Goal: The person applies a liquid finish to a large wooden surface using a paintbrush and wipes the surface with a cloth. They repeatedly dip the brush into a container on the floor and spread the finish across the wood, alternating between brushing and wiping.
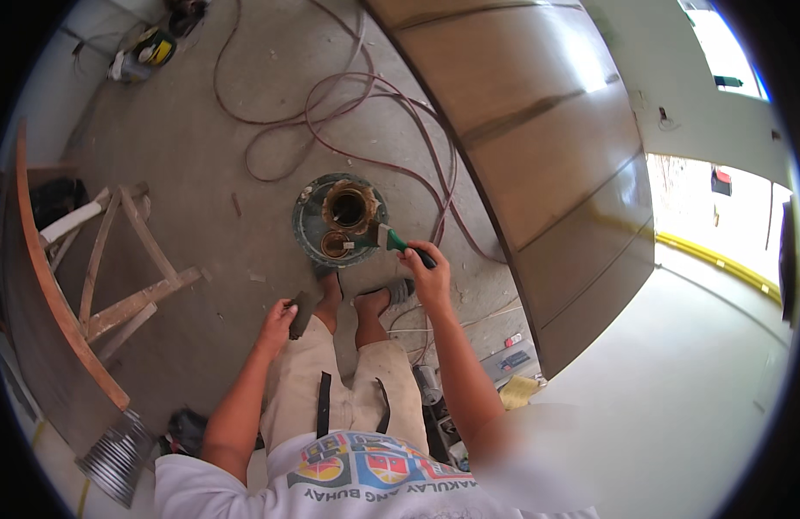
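My right hand (427, 270) grips the green handle of a paintbrush (400, 243). Its bristles are near the larger open can (328, 201), which has brown-smeared walls and dark contents. Beside that stands a smaller can (324, 242) holding brownish liquid; a pale-tipped item (350, 246) lies at its edge. Both cans rest on a round, dark, stained bucket-like stand (305, 216). In front of my left thigh, my left hand (277, 330) is closed on a dark flat rectangular pad (301, 315), whose kind I cannot make out.
A large brown grooved panel (538, 156) slants along my right. Dark red hose (330, 160) loops over the concrete floor ahead. To the left stand a wooden trestle (114, 259) and a curved-looking brown board edge (58, 285). A yellow cloth or paper (519, 392) lies at lower right.
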A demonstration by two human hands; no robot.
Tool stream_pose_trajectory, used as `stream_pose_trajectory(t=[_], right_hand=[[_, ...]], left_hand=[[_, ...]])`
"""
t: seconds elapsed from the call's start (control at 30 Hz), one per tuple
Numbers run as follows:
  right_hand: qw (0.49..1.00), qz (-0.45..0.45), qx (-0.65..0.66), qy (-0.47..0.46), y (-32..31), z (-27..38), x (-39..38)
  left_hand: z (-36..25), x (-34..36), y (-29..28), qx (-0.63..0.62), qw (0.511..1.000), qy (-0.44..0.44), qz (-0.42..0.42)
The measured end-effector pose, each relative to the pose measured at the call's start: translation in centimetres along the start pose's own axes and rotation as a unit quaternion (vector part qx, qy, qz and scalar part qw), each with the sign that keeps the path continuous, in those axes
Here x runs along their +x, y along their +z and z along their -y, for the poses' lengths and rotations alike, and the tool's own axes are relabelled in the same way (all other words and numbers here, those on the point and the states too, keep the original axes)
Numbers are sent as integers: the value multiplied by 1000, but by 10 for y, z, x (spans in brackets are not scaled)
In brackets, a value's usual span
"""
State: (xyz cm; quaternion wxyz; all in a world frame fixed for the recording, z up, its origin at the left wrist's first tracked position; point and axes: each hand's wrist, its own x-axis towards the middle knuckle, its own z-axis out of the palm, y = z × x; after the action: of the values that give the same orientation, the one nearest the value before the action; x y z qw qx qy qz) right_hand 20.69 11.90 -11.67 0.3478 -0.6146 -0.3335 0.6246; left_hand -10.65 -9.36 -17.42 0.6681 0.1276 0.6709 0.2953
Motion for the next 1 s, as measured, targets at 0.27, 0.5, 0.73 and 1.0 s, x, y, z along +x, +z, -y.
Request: stream_pose_trajectory(t=[0.27,0.5,0.73,1.0], right_hand=[[929,-24,-336,-154,81,-73,82],[917,-27,-377,-130,110,-101,111],[879,-44,-449,-153,111,-72,90],[869,-66,-468,-145,114,-58,86]], left_hand=[[32,-18,-59,-113,984,-47,-130],[79,-41,-87,-161,967,-51,-192],[73,-43,-88,-130,968,-40,-213],[69,-36,-86,-208,962,-4,-179]])
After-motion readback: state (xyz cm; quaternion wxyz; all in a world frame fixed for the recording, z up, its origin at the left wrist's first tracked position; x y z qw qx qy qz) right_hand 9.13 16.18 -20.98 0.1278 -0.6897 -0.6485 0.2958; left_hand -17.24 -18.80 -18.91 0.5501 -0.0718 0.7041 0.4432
